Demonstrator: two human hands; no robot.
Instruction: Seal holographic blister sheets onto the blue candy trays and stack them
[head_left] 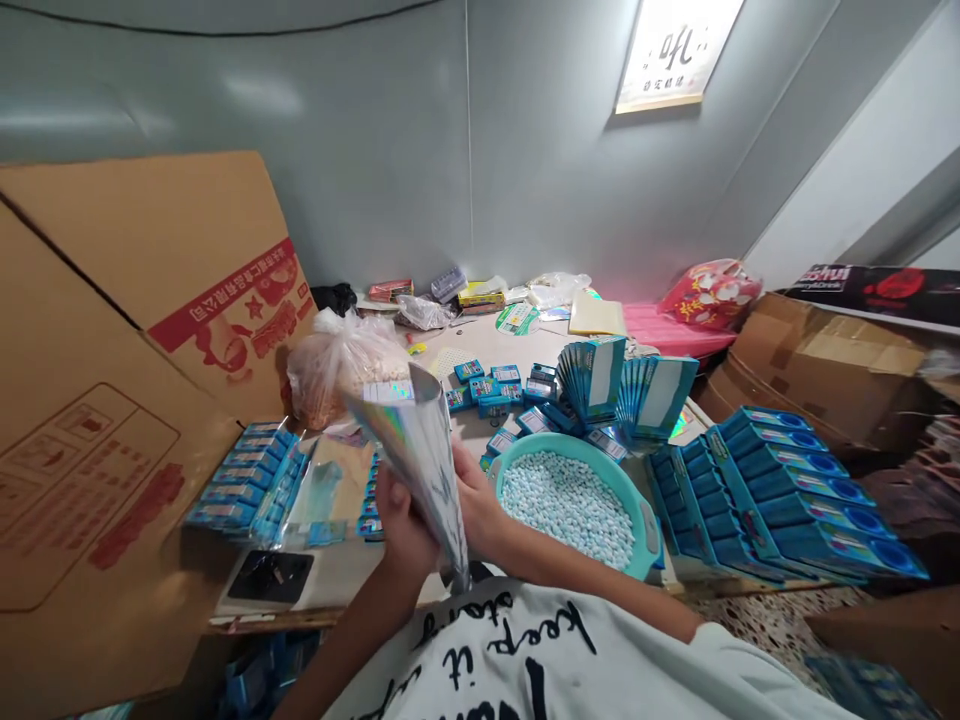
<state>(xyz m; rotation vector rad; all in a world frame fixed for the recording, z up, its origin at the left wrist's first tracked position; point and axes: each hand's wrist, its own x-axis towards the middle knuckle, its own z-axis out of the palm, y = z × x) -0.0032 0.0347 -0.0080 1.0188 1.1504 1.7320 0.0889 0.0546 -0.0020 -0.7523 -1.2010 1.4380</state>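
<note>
Bright, cool light; glare on wall (390,150) at 11 o'clock. Poster (670,60) at 1 o'clock looks washed out, shadow beneath. Central cone (420,450) gleams. Wide-angle stretch warps box (127,400) at 9 o'clock. Dim under table (480,340), 7 o'clock.

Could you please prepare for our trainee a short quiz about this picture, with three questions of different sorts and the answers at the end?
1. Choose one. What shape does the silver sheet between the left hand and the right hand have?
A) a flat square
B) a cone
C) a ball

2. True or false? In the picture, the teal basin is to the left of the silver sheet.

3. Fill in the gap. The ____ end of the silver sheet is the one nearer to the white shirt.

Key: 1. B. 2. False; it is to the right. 3. narrow.
</note>
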